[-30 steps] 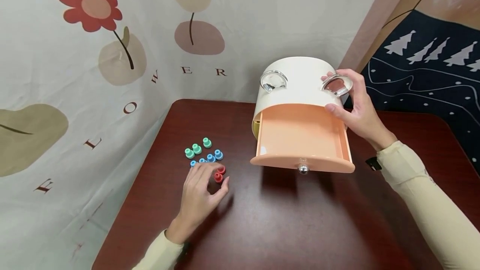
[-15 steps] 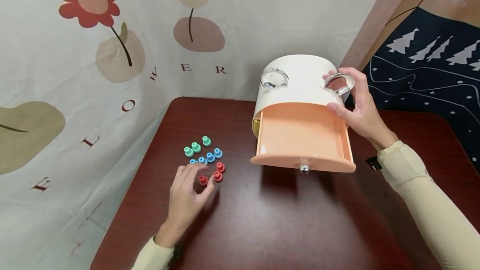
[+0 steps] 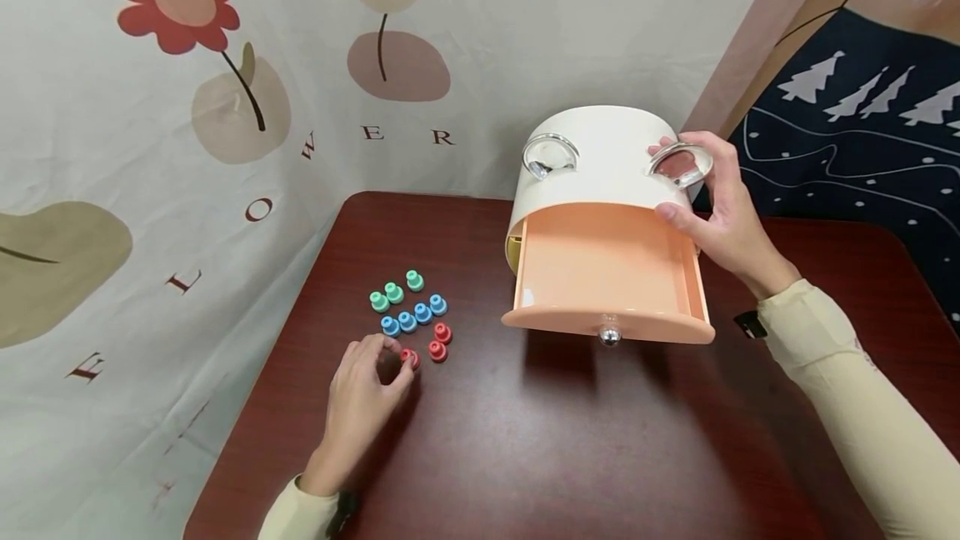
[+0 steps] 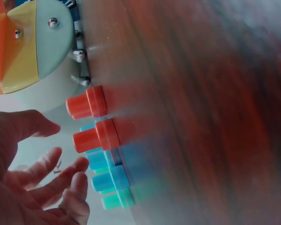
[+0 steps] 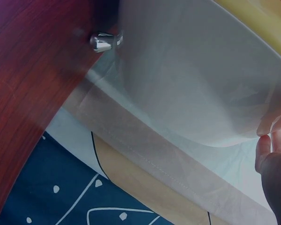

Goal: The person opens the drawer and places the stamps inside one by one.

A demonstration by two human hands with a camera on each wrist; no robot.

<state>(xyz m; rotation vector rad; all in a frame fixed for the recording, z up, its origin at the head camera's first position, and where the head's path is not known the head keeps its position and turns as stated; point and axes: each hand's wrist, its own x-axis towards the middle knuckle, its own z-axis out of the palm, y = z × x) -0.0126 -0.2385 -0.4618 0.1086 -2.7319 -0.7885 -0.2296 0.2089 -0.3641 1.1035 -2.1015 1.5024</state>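
In the head view my left hand (image 3: 362, 394) reaches low over the table, thumb and fingers parted around a small red stepped peg (image 3: 409, 358). In the left wrist view a gap shows between the fingertips (image 4: 54, 129) and the nearest red peg (image 4: 86, 139). Two other red pegs (image 3: 438, 350) stand just right of this hand. My right hand (image 3: 723, 219) grips the right side of a white rounded drawer cabinet (image 3: 607, 157), thumb on the upper front edge, fingers behind a silver ring. Its peach top drawer (image 3: 600, 265) is pulled out, with nothing visible inside.
Several blue pegs (image 3: 423, 313) form a slanted row behind the red ones, with three green pegs (image 3: 393, 293) farther back. Yellow (image 4: 21, 51) and green (image 4: 54, 40) drawers sit in the cabinet under the peach one. Printed cloth (image 3: 480, 40) hangs behind the brown table (image 3: 570, 457).
My left hand has moved left and toward me, uncovering the blue and red pegs, and its thumb and fingers have drawn closer around one red peg. My right hand stays on the cabinet.
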